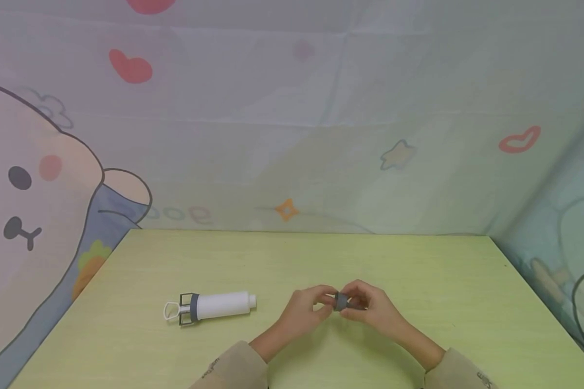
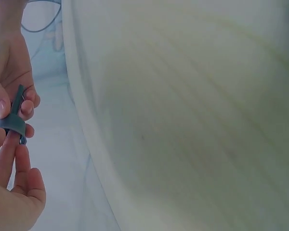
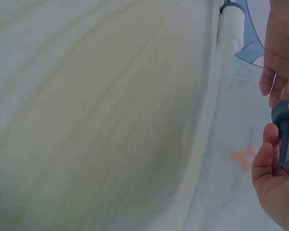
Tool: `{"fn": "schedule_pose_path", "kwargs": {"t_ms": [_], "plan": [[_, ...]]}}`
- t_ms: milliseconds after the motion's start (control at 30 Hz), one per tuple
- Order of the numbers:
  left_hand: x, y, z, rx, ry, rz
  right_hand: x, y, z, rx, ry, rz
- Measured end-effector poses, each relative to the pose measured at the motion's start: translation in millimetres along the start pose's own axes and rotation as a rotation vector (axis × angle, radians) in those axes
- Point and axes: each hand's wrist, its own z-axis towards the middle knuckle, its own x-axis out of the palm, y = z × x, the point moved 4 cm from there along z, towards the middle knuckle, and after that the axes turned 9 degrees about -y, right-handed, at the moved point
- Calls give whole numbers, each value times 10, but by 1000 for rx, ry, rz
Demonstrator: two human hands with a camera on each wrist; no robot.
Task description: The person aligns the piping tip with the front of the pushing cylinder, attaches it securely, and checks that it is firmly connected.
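Observation:
Both hands hold a small dark grey nozzle cap (image 1: 341,301), a round collar with a thin spout. My left hand (image 1: 303,312) grips the collar from the left, one fingertip at its opening in the left wrist view. On the spout side, my right hand (image 1: 377,310) pinches the cap between thumb and fingers. The spout (image 3: 285,149) points back toward the right palm in the right wrist view. To the left lies a white syringe-like tube (image 1: 224,305) with a grey collar, a grey frame and a white pull ring (image 1: 171,310).
The pale yellow-green table (image 1: 418,270) carries the tube on its left part. Behind it hangs a printed cloth (image 1: 253,108) with hearts and a cartoon bear. A dark cable (image 1: 575,292) curves past the table's right edge.

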Motion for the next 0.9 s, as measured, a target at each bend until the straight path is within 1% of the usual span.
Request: {"fn": "schedule_pose_path", "kwargs": {"t_ms": [133,300,433,567,700,800,900], "plan": [[32,11,-21,-7,36,-3,4,-14,-4,-16,0,-21],[19,16,-38,-30,69,11,5,-28,-6,-27,7,-82],[-29,23,-35,-9,73,66,2,-39,-8,-28,29,-139],[-103,54,-35,16,75,108,-18,-56,-18,-29,41,-194],[-203,106,-52,31,93,117,-42,-54,-31,-28,53,-215],[-298,152,-68,26,116,129,-50,-51,-35,-18,59,-228],[-406,200,-82,13,144,163,-54,-68,-37,-4,61,-251]]}}
